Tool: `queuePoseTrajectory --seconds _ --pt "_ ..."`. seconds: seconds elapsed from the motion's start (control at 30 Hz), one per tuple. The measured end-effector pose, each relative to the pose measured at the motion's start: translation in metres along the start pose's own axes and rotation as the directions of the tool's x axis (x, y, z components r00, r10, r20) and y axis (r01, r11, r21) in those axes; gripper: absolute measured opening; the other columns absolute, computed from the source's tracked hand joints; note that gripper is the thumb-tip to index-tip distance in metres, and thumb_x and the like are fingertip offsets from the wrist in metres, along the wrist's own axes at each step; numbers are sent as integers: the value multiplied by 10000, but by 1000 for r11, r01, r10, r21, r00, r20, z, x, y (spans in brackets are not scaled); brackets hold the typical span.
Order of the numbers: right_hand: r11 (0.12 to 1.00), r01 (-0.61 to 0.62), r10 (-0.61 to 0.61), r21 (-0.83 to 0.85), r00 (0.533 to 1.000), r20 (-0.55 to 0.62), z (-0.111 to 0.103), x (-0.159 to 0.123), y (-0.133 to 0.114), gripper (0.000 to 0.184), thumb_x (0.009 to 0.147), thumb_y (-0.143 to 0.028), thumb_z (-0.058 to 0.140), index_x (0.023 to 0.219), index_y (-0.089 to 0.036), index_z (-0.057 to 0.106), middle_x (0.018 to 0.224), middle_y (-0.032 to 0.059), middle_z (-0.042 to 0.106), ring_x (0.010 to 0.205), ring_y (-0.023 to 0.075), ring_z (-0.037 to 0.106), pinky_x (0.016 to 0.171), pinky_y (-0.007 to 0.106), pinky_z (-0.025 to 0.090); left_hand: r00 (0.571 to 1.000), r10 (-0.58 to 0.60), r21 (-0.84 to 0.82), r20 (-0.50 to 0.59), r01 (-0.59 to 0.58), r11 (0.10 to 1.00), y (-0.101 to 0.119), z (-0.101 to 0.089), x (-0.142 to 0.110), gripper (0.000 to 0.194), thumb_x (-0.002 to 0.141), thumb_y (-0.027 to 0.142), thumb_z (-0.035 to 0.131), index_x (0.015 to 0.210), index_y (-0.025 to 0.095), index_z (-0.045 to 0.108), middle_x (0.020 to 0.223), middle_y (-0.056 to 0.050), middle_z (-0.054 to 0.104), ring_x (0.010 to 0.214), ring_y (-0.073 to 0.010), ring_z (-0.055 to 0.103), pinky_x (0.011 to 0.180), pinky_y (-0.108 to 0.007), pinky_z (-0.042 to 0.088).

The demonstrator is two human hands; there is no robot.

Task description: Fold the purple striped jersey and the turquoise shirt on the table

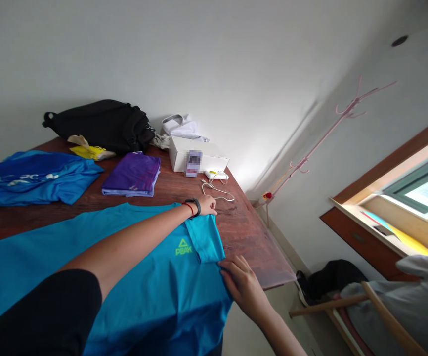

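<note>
A bright blue T-shirt [154,287] with a green PEAK logo lies spread over the near part of the table, one short sleeve toward the right, and its lower part hangs over the front edge. My left hand [207,204], with a dark wristband and a red cord at the wrist, is closed on the far corner of that sleeve. At the sleeve's near corner, my right hand [244,287] has its thumb and fingers on the fabric's edge in what looks like a pinch. The fingertips of both hands are partly hidden.
Behind the shirt lie a folded purple garment [132,173], another blue garment [32,175], a yellow item [88,151] and a black backpack [103,123]. A white box [180,153] and white cable [217,190] sit farther right. A seated person [403,301] is beyond the table's right edge.
</note>
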State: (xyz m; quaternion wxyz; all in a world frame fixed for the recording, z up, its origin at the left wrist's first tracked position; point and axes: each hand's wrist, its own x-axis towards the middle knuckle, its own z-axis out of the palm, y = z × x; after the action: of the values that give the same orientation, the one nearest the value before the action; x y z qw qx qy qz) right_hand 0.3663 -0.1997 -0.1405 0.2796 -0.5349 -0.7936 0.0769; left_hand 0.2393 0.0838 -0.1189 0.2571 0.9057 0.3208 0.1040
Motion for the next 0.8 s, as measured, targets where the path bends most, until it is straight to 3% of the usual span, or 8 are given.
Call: queuePoseTrajectory --seconds 0.27,0.33,0.5,0.63,0.8 --pt "999 -26 25 -42 1000 -11 7 0 2 238 990 -205 524 1171 -261 668 1060 88 617 982 235 601 853 393 555 997 -65 -61 45 68 996 17 -10 10 219 849 394 699 811 179 685 888 -52 723 844 -197 663 690 -248 462" --pt "998 -31 31 -45 999 -7 7 -1 3 238 993 -212 522 1175 -261 666 1059 87 611 983 235 597 853 394 553 994 -86 -106 72 94 990 16 -9 13 243 864 402 680 937 171 699 909 -58 727 810 -192 669 664 -245 476" --pt "999 -21 21 -47 1000 2 6 -2 2 283 990 -210 530 1231 -288 656 1063 78 611 978 232 594 850 395 555 979 -45 -253 200 96 963 2 -4 15 579 814 533 721 1273 193 624 946 -64 742 684 -178 669 595 -256 506" --pt "999 -20 21 -40 1000 4 5 -1 2 295 995 -209 523 1248 -295 648 1072 79 615 986 235 598 858 401 557 963 77 -363 257 23 931 -10 4 15 627 644 423 892 1194 204 685 1078 -73 748 887 -202 706 733 -252 543" --pt "999 -24 22 -48 999 -39 8 -2 3 295 996 -203 511 1254 -281 631 1101 86 626 1008 231 626 890 383 570 964 137 -429 229 -27 903 -21 12 15 467 725 291 838 1145 147 697 1139 -115 742 1030 -223 695 823 -271 539"
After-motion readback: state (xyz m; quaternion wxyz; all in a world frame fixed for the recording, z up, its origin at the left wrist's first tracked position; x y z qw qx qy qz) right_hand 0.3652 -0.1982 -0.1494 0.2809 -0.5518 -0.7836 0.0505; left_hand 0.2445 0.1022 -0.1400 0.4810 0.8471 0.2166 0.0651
